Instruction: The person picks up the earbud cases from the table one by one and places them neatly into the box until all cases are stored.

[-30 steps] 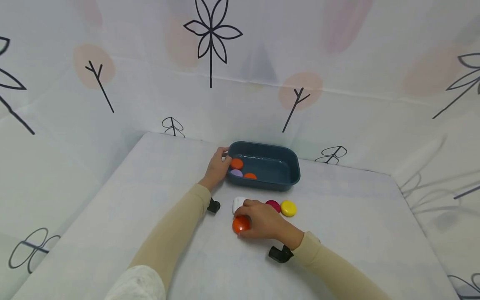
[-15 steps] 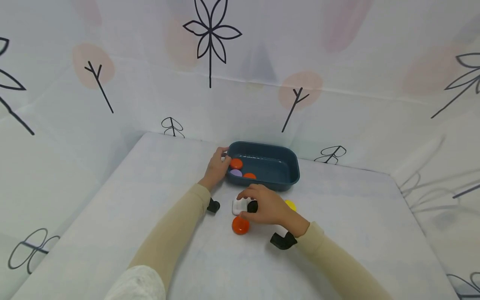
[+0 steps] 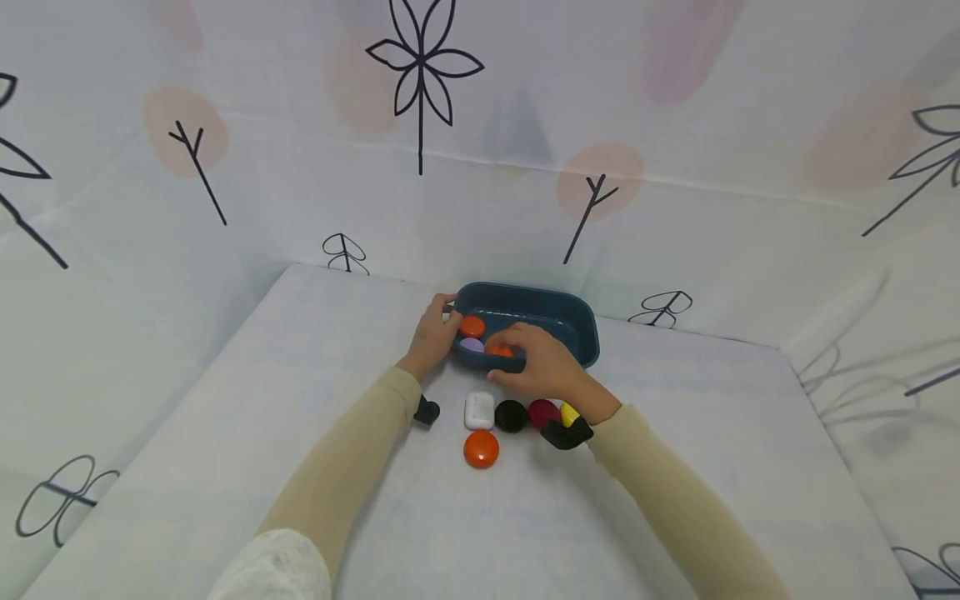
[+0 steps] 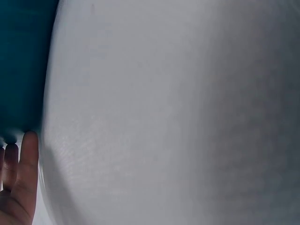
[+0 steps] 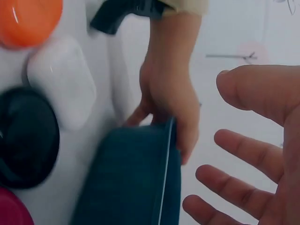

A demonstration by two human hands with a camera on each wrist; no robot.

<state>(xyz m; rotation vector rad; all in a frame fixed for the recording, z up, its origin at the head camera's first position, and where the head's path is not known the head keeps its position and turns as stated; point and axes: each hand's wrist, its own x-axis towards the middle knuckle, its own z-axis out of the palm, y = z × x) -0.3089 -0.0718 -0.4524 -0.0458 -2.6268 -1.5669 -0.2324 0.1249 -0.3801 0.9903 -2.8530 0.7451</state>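
My left hand (image 3: 433, 335) grips the left end of a dark blue, rounded rectangular tray (image 3: 584, 325); its thumb lies over the rim in the right wrist view. Its fingertips (image 4: 30, 140) touch the tray's wall in the left wrist view. Over the tray's front rim reaches my right hand (image 3: 542, 362), fingers spread and holding nothing in the right wrist view. Below those fingers lies an orange disc (image 3: 499, 352) inside the tray. A second orange disc (image 3: 472, 327) and a pale purple disc (image 3: 471, 344) rest in the tray's left end.
In front of the tray sit a white rounded-square piece (image 3: 479, 411), a black disc (image 3: 512, 416), a dark red disc (image 3: 542, 412) and a yellow disc (image 3: 570, 413), partly behind the right wrist. Closer to me lies a glossy orange disc (image 3: 481, 449). Patterned cloth (image 3: 480, 208) hangs behind.
My right hand has left the nearer orange disc, passed over the white and black pieces and moved up to the tray. The orange disc stays on the table. My left hand has not moved.
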